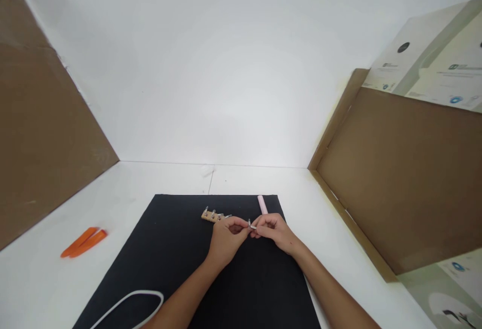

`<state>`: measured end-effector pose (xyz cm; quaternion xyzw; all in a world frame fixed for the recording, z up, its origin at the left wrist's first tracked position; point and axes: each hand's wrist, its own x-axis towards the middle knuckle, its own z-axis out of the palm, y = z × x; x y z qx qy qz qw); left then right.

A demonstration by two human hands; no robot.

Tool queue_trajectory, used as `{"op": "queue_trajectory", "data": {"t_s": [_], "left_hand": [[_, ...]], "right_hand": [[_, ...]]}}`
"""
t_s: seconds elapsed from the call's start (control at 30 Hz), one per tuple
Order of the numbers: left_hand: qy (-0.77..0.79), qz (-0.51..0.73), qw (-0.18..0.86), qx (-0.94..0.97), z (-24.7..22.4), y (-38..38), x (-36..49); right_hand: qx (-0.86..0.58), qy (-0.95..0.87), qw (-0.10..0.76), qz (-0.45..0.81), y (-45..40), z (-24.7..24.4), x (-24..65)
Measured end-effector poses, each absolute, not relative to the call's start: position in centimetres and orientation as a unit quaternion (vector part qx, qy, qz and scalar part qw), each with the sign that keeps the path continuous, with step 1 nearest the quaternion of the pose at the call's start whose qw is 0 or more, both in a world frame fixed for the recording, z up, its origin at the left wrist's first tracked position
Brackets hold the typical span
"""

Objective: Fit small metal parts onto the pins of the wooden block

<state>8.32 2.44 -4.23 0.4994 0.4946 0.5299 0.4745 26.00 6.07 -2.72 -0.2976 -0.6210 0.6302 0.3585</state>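
Observation:
Over the black mat, my left hand [226, 241] and my right hand [276, 232] meet with their fingertips close together, both pinched. A small silvery piece [249, 222] stands up at the left fingertips. From the right fingers a short whitish stick [253, 227] points toward it. These parts are too small for me to name their kind. Just behind my left hand lies a light wooden strip [208, 215] with several small metal pieces standing on it; its right end is hidden by that hand. A pale pink cylinder [261, 203] rests behind my right hand, partly covered by it.
The black mat [176, 228] lies on a white table [139, 178]. Two orange strips [85, 242] are on the table at left. A white cable [145, 292] loops beside my left forearm. Brown cardboard panels [399, 183] flank both sides, with a white wall [218, 68] behind.

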Motion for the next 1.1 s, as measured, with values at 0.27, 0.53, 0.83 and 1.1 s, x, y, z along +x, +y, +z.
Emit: {"op": "queue_trajectory", "data": {"t_s": [0.27,0.53,0.83,1.1], "left_hand": [[0.493,0.530,0.479,0.498,-4.18,2.42,8.29],[0.513,0.525,0.449,0.508,-3.99,2.36,8.37],[0.493,0.536,0.471,0.498,-4.12,2.47,8.22],[0.501,0.528,0.469,0.500,-4.03,2.37,8.31]], "right_hand": [[-0.296,-0.633,0.355,0.620,6.03,-2.64,25.99],[-0.359,-0.578,0.365,0.635,6.05,-2.85,25.49],[-0.282,-0.632,0.356,0.628,6.11,-2.76,26.14],[-0.330,-0.628,0.351,0.611,6.01,-2.72,25.81]]}}
